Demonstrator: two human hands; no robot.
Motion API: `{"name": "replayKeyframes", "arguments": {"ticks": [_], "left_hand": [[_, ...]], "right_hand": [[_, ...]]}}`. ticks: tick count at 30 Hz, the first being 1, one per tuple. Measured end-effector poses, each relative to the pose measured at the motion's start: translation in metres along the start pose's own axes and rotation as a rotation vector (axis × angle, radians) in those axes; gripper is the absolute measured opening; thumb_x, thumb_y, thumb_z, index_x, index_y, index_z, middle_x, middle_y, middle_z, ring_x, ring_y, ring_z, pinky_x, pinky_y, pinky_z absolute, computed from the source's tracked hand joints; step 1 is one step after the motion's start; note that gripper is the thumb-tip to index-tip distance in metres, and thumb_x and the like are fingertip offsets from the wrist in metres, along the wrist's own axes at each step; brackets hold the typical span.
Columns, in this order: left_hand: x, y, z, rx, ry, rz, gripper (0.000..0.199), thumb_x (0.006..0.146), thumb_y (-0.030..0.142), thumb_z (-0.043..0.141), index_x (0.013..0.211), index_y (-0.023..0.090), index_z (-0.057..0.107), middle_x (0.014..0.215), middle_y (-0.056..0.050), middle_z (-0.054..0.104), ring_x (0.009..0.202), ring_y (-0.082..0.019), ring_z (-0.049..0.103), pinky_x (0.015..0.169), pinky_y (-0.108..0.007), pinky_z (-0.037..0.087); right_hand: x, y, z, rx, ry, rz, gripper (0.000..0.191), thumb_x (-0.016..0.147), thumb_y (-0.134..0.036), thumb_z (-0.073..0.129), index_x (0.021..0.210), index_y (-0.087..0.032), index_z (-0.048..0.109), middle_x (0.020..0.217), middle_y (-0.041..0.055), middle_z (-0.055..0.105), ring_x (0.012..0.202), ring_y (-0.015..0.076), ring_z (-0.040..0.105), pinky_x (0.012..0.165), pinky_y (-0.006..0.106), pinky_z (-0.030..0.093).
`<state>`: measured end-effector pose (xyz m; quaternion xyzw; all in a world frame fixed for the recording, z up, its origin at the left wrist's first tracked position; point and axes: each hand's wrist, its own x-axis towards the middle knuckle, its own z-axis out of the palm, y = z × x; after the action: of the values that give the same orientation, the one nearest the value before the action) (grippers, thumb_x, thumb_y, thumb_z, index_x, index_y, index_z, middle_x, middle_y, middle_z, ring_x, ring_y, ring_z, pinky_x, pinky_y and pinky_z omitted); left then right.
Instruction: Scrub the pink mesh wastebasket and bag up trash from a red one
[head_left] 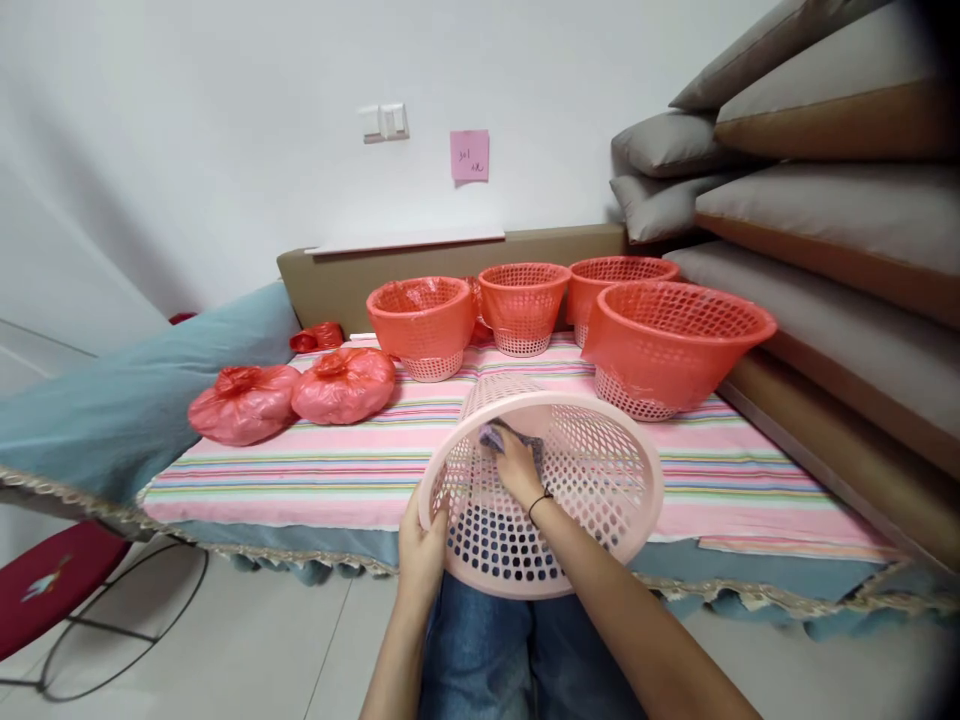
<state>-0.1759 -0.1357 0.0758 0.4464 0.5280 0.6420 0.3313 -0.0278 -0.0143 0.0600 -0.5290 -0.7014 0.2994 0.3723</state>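
Note:
A pale pink perforated plastic basket (643, 500) is tilted on its side above my lap, its wide mouth facing me. My left hand (422, 545) grips its rim on the left, thumb inside. Reaching into the basket, my right hand (517, 465) is closed on a dark purple-grey cloth (493, 436), which lies against the inner wall. Behind it stand several baskets wrapped in red plastic bags: one at the left (420, 320), one in the middle (523, 300) and a larger one at the right (667, 350).
Two tied red plastic bags (343, 385) lie left on the striped cloth (300, 490). A smaller crumpled red bag (316, 337) is behind them. Grey-brown cushions (832, 215) are stacked high at the right. A red stool (56, 585) stands at the lower left.

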Motion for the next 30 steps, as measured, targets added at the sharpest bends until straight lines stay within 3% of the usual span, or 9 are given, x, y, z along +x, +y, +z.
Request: {"name": "replayKeyframes", "arguments": {"ticks": [3,5,9,12,14,20,24,27,30], "left_hand": [[0.000,0.000,-0.005,-0.031,-0.018,-0.016,0.051,0.076,0.030,0.069,0.125,0.017,0.065,0.134,-0.014,0.065,0.129,-0.030,0.057,0.114,-0.045,0.041],[-0.001,-0.001,-0.006,-0.052,-0.016,-0.022,0.055,0.076,0.031,0.070,0.129,0.017,0.063,0.135,-0.015,0.064,0.129,-0.030,0.057,0.112,-0.045,0.044],[-0.001,-0.001,-0.002,-0.068,0.025,-0.019,0.057,0.077,0.032,0.070,0.130,0.017,0.061,0.135,-0.015,0.064,0.128,-0.030,0.058,0.110,-0.044,0.045],[-0.001,0.000,0.002,-0.045,0.047,-0.007,0.053,0.076,0.030,0.070,0.127,0.017,0.063,0.132,-0.014,0.066,0.127,-0.029,0.059,0.111,-0.044,0.043],[0.000,0.002,0.004,-0.024,0.053,-0.006,0.050,0.074,0.029,0.069,0.122,0.016,0.065,0.129,-0.014,0.067,0.125,-0.030,0.060,0.111,-0.044,0.044],[0.009,0.029,0.007,0.111,0.050,0.011,0.041,0.071,0.028,0.067,0.111,0.017,0.073,0.117,-0.010,0.073,0.119,-0.031,0.063,0.111,-0.046,0.041],[0.017,0.053,0.014,0.197,0.004,0.077,0.037,0.072,0.029,0.065,0.107,0.018,0.074,0.111,-0.008,0.075,0.111,-0.030,0.066,0.108,-0.046,0.044],[0.015,0.057,0.019,0.182,0.011,0.087,0.040,0.074,0.032,0.068,0.112,0.020,0.071,0.114,-0.007,0.073,0.113,-0.029,0.065,0.106,-0.045,0.045],[0.005,0.043,0.021,0.104,0.052,0.060,0.052,0.074,0.036,0.073,0.122,0.019,0.064,0.124,-0.010,0.069,0.120,-0.029,0.062,0.109,-0.045,0.044]], "right_hand": [[-0.002,0.002,0.023,-0.057,-0.125,0.051,0.056,0.079,-0.006,0.050,0.132,-0.021,0.060,0.143,0.0099,0.057,0.136,0.0337,0.046,0.116,0.062,0.015],[-0.004,0.003,0.026,-0.074,-0.198,0.056,0.055,0.080,-0.007,0.050,0.132,-0.021,0.061,0.144,0.0115,0.056,0.135,0.0347,0.046,0.115,0.065,0.017],[-0.021,0.000,0.008,-0.033,-0.346,-0.034,0.051,0.082,-0.009,0.049,0.129,-0.023,0.064,0.136,0.0061,0.063,0.125,0.0228,0.058,0.112,0.040,0.038],[-0.060,-0.010,-0.015,0.010,-0.454,-0.142,0.058,0.077,-0.005,0.047,0.129,-0.025,0.064,0.136,0.0018,0.063,0.124,0.0174,0.057,0.111,0.031,0.039],[-0.094,-0.021,-0.030,0.007,-0.531,-0.220,0.068,0.072,-0.001,0.043,0.132,-0.026,0.062,0.140,0.0031,0.060,0.129,0.0191,0.052,0.115,0.037,0.034],[-0.170,-0.037,-0.063,-0.287,-0.601,-0.102,0.071,0.074,-0.001,0.041,0.130,-0.040,0.062,0.139,0.0023,0.056,0.133,0.0306,0.043,0.116,0.060,0.017],[-0.176,-0.026,-0.080,-0.474,-0.612,-0.004,0.064,0.072,-0.004,0.045,0.124,-0.034,0.067,0.142,0.0063,0.055,0.140,0.0420,0.032,0.114,0.069,0.006],[-0.170,-0.021,-0.092,-0.401,-0.579,-0.025,0.070,0.070,-0.001,0.040,0.125,-0.035,0.067,0.136,0.0036,0.061,0.135,0.0345,0.044,0.116,0.065,0.012],[-0.149,-0.017,-0.100,-0.125,-0.446,-0.052,0.072,0.067,-0.002,0.039,0.129,-0.029,0.064,0.133,0.0043,0.064,0.125,0.0252,0.055,0.116,0.054,0.027]]}}
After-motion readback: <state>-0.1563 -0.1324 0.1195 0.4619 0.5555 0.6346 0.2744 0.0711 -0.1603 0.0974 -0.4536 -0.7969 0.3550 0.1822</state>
